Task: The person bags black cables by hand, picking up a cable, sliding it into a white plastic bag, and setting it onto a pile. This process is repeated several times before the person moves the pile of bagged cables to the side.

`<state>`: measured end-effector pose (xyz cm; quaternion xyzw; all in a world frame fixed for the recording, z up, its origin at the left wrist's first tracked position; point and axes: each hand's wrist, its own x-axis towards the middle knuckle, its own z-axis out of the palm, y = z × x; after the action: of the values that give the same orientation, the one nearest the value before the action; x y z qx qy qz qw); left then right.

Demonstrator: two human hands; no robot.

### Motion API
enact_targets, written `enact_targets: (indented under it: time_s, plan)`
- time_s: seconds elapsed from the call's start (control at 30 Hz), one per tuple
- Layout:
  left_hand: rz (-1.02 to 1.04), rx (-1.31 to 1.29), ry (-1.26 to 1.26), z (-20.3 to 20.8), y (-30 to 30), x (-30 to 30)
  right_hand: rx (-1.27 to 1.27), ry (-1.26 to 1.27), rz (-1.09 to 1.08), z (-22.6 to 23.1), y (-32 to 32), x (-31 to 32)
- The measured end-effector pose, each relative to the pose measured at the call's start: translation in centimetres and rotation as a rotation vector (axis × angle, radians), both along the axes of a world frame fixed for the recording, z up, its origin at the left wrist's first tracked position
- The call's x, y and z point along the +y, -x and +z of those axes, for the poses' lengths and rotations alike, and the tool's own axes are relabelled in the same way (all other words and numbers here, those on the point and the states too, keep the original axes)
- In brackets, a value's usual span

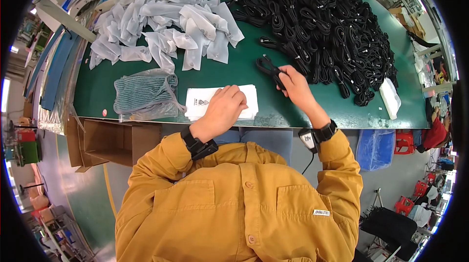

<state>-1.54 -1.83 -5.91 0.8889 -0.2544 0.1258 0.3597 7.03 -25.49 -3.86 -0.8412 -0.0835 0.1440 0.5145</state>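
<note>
My right hand [296,87] is closed around a coiled black cable [267,68], whose loop and plug end stick out to the left over the green table. My left hand [224,106] rests on a flat stack of white plastic bags [250,99] at the table's near edge. Its fingers are bent and pressed together on the top bag; the fingertips are partly hidden. Beyond my right hand spreads a large heap of coiled black cables [312,27]. Filled whitish bags [171,15] lie piled at the far left.
A clear bag with a teal ribbed knit item [145,93] lies left of the stack. One white bag [390,98] sits at the table's right edge. Below the table are an open cardboard box [110,142] at left and a blue plastic-lined bin [375,148] at right.
</note>
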Motion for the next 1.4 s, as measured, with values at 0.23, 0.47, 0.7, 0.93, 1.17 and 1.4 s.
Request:
enact_targets:
  time_s: [0.23,0.47,0.7,0.93,1.17,1.4]
  plan:
    - [0.099,0.170,0.171,-0.1,-0.1,0.1,-0.526,0.072,0.141,0.6,6.2,-0.3]
    - [0.158,0.563,0.478,0.5,-0.3,0.5,-0.877,0.393,0.367,1.7,7.9,-1.0]
    - [-0.107,0.042,0.277,1.5,-0.2,0.3,-0.722,0.268,0.464,2.0,7.0,-0.9]
    - [-0.060,0.143,0.348,2.3,0.1,1.1,0.136,-0.135,0.295,2.4,7.2,-0.6]
    - [0.025,0.456,0.529,2.2,0.2,1.1,0.009,-0.077,0.310,2.4,7.4,-0.5]
    - [-0.085,0.160,0.304,3.3,0.4,0.2,-0.643,0.292,0.456,3.3,8.1,0.9]
